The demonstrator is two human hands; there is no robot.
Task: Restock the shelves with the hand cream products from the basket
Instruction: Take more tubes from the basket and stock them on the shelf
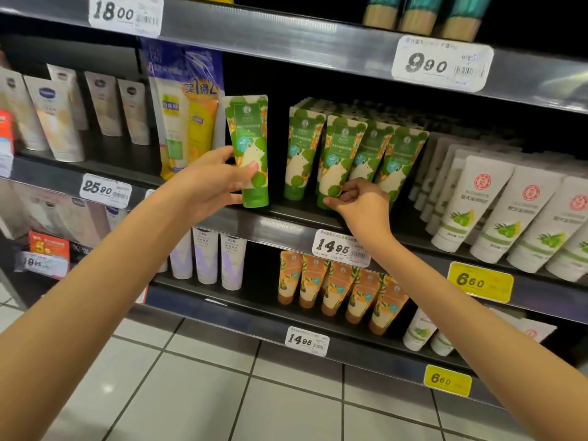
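Green held tube (246,138) upright at shelf (280,226) front, left hand (206,183) gripping its lower half; right hand (359,202) pinches cap end of shelved tube (339,154) in row beside it.

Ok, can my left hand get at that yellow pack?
Likely yes to touch: the yellow pack stands just beside the left hand, unobstructed, but that hand holds a green tube.

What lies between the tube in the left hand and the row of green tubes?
Only bare shelf separates held tube and row, per the head view.
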